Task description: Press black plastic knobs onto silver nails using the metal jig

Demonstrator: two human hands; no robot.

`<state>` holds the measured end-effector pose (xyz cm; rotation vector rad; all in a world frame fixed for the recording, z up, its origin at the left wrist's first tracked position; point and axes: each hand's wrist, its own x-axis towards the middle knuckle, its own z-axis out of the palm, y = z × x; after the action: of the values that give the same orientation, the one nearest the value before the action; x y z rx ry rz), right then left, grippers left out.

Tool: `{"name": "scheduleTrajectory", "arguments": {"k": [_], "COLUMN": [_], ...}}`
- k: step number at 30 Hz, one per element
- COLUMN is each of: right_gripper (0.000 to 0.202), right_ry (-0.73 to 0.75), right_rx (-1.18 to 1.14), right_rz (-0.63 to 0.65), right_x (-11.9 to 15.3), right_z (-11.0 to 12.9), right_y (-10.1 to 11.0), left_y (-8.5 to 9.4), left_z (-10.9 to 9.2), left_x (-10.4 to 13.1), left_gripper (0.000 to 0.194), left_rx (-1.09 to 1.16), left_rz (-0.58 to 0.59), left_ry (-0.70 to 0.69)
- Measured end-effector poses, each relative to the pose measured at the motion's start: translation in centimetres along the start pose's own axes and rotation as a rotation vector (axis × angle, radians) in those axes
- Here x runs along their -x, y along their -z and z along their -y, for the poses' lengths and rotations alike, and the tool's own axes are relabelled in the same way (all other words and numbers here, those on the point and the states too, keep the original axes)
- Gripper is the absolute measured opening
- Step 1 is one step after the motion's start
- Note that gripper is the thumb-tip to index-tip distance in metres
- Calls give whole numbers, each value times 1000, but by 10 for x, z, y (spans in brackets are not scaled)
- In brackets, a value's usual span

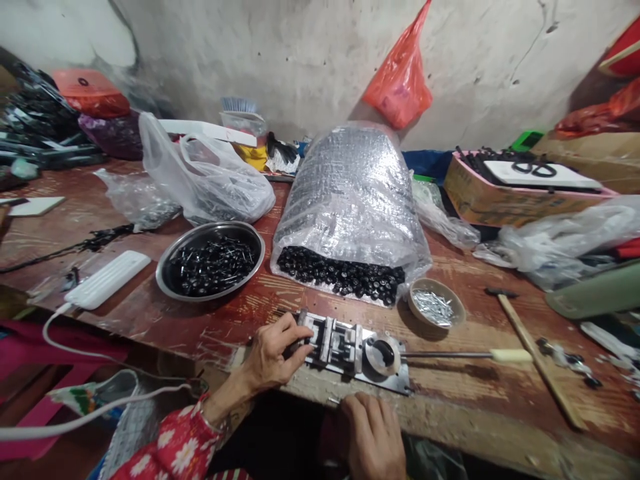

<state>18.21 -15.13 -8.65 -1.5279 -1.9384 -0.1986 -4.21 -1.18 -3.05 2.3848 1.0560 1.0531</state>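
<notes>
My left hand (275, 350) is at the left end of a metal clamping jig (345, 347), at the table's front edge. Its thumb and index finger close around a small black part (301, 342), mostly hidden by the fingers. My right hand (374, 433) is low in front of the table edge, fingers curled. A small silver pin (333, 401) pokes out by its fingertips; the rest is hidden. On the jig's right side is a round ring (383, 355), and a rod with a pale handle (510, 356) extends right from it.
A metal bowl (165, 270) holds black parts with pins. Black caps (345, 277) spill from a large silvery bag (350, 187). Silver pins (434, 307) fill a small bowl. A hammer (540, 360) lies right; a white power strip (107, 280) lies left.
</notes>
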Motion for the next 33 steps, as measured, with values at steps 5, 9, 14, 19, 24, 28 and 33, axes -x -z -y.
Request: {"name": "scheduleTrajectory", "arguments": {"k": [5, 9, 14, 19, 24, 28, 33], "right_gripper": [16, 13, 13, 16, 15, 15, 14], "right_ry": [-38, -36, -14, 52, 82, 53, 3], "right_rx": [39, 0, 44, 156, 109, 32, 83], "right_rz": [33, -25, -12, 76, 57, 14, 73], "right_x": [-10, -26, -75, -103, -100, -108, -140], "right_z": [8, 16, 21, 12, 4, -10, -49], "right_y": [4, 11, 16, 3, 5, 18, 20], "left_y": [0, -1, 0, -1, -2, -3, -2], "left_z": [0, 1, 1, 1, 2, 4, 4], "left_x": [0, 0, 0, 0, 1, 3, 2], "left_gripper": [17, 18, 18, 17, 16, 17, 16], "left_rx": [5, 32, 62, 76, 91, 93, 99], "left_rz": [-11, -24, -32, -32, -29, -24, -44], "left_ry": [-5, -20, -26, -9, 6, 1, -11]}}
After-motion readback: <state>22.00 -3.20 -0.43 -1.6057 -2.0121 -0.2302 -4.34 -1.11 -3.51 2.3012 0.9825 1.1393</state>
